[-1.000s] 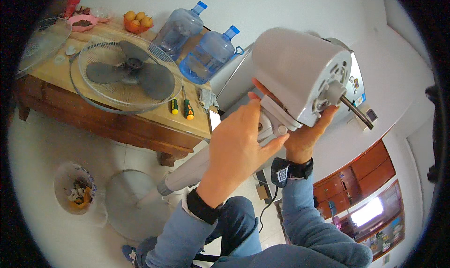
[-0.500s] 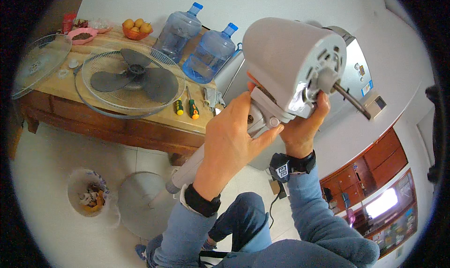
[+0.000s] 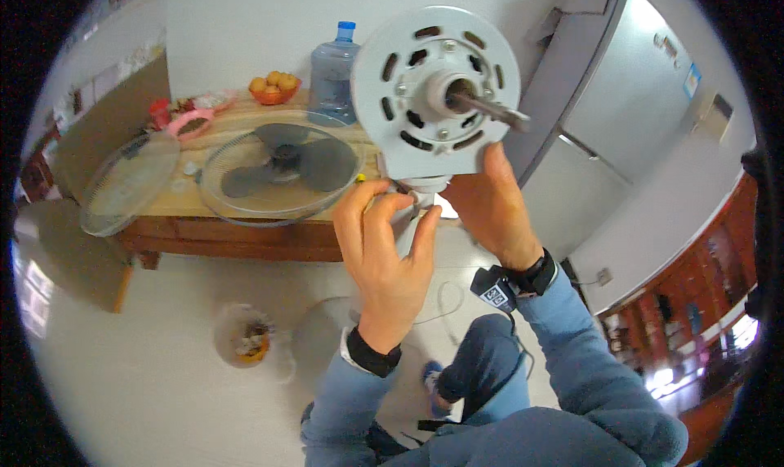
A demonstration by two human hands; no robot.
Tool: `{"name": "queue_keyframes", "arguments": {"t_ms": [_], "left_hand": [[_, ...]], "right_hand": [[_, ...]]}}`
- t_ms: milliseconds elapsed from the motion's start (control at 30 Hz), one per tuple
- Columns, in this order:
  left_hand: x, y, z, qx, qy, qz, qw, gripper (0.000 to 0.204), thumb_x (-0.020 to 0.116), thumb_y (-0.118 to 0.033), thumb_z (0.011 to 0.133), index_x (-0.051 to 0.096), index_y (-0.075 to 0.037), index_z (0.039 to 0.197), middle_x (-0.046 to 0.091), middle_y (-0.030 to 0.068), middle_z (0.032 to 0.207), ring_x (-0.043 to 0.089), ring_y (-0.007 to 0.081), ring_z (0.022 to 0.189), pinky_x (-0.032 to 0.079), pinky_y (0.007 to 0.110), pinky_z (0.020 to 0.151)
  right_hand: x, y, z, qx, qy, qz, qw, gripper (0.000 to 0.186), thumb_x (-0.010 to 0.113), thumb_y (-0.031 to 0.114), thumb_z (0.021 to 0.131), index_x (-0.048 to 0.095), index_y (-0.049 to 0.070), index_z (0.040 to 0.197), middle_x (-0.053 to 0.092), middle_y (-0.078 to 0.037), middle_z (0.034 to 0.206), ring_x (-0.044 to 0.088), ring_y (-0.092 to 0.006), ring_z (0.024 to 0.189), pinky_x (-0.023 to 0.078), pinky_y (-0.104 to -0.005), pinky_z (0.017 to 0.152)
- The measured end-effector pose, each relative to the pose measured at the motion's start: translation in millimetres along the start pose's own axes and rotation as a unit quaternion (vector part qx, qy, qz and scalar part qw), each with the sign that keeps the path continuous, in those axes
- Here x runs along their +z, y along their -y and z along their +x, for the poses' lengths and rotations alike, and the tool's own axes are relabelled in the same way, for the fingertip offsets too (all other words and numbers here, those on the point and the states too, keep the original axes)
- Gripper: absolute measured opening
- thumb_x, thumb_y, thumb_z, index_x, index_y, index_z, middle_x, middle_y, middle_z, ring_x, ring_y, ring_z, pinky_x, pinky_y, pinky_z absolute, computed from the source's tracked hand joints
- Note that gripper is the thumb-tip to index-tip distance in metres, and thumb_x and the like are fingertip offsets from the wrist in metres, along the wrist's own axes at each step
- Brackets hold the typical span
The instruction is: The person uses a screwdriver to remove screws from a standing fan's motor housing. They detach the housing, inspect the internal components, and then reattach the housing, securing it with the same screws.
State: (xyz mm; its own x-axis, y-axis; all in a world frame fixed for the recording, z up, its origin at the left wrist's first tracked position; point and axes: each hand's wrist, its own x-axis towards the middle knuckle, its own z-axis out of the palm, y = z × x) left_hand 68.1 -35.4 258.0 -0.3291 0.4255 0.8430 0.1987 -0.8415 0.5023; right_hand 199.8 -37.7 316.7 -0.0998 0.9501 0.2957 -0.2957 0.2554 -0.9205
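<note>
A standing fan's pale grey motor housing (image 3: 425, 65) fills the upper middle, its round slotted front turned to me. From its central collar the bare metal shaft (image 3: 494, 110) sticks out to the right. My right hand (image 3: 494, 218) grips the housing's lower right side, thumb on the front edge and other fingers hidden behind. Below the motor, my left hand (image 3: 384, 255) has its thumb and bent fingers round the fan's neck joint (image 3: 423, 196). Most of the pole is hidden by my left hand and forearm; the round base (image 3: 318, 336) stands on the floor.
The fan blade (image 3: 327, 163) lies in a round grille (image 3: 219, 193) on the wooden table (image 3: 237, 245). A second grille (image 3: 135, 177) lies left of it. Behind are a water bottle (image 3: 333, 79) and a fruit bowl (image 3: 273, 96). A waste bin (image 3: 233, 324) and fridge (image 3: 608, 100) flank me.
The motor has swung round from pointing right to facing me. My left hand has shifted its fingers at the neck. The whole view has turned, bringing in more of the left side and fridge.
</note>
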Motion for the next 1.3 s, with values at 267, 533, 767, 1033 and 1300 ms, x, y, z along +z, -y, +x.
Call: {"name": "queue_keyframes", "arguments": {"t_ms": [267,533,767,1033,1300], "left_hand": [[6,-11,-9,-0.037,-0.02,0.046,0.998,0.033,0.073,-0.001,0.074,0.058,0.0,0.103,0.056,0.0126,0.112,0.055,0.0257,0.104,0.047,0.034,0.086],[15,-23,-23,-0.048,-0.04,0.074,0.995,0.024,0.062,0.001,0.086,0.055,0.003,0.11,0.061,0.0117,0.111,0.059,0.0183,0.099,0.049,0.03,0.086],[33,-31,-30,-0.054,-0.113,0.188,0.974,0.021,0.062,-0.007,0.09,0.057,0.003,0.107,0.064,0.0132,0.101,0.06,0.0158,0.093,0.051,0.027,0.079],[41,-29,-28,-0.009,-0.109,0.318,0.942,0.017,0.063,-0.011,0.09,0.057,0.001,0.101,0.063,0.0099,0.098,0.059,0.0147,0.091,0.048,0.026,0.083],[28,-27,-27,-0.024,-0.088,0.288,0.953,0.015,0.059,-0.01,0.092,0.053,-0.001,0.103,0.059,0.0092,0.103,0.056,0.0146,0.093,0.047,0.027,0.085]], "right_hand": [[-8,-46,-30,-0.125,0.018,-0.067,0.99,0.031,0.053,0.015,0.094,0.059,0.0,0.12,0.054,-0.013,0.129,0.052,-0.0209,0.116,0.042,-0.0339,0.098],[-1,-69,-30,-0.368,-0.059,-0.176,0.911,0.031,0.056,0.0,0.082,0.062,0.0,0.113,0.056,-0.018,0.125,0.055,-0.0347,0.113,0.045,-0.0383,0.093],[-7,-87,-34,-0.41,-0.021,-0.117,0.904,0.034,0.054,0.002,0.078,0.059,-0.004,0.111,0.044,-0.025,0.135,0.042,-0.0423,0.124,0.036,-0.0474,0.103],[-14,-108,-26,-0.305,-0.004,-0.004,0.952,0.072,0.061,0.002,0.076,0.031,0.003,0.142,0.038,-0.026,0.139,0.039,-0.0391,0.127,0.029,-0.0463,0.105],[-4,-118,-18,-0.266,-0.016,-0.068,0.962,0.075,0.069,0.002,0.071,0.038,0.005,0.139,0.047,-0.015,0.134,0.046,-0.0346,0.118,0.034,-0.0445,0.097]]}}
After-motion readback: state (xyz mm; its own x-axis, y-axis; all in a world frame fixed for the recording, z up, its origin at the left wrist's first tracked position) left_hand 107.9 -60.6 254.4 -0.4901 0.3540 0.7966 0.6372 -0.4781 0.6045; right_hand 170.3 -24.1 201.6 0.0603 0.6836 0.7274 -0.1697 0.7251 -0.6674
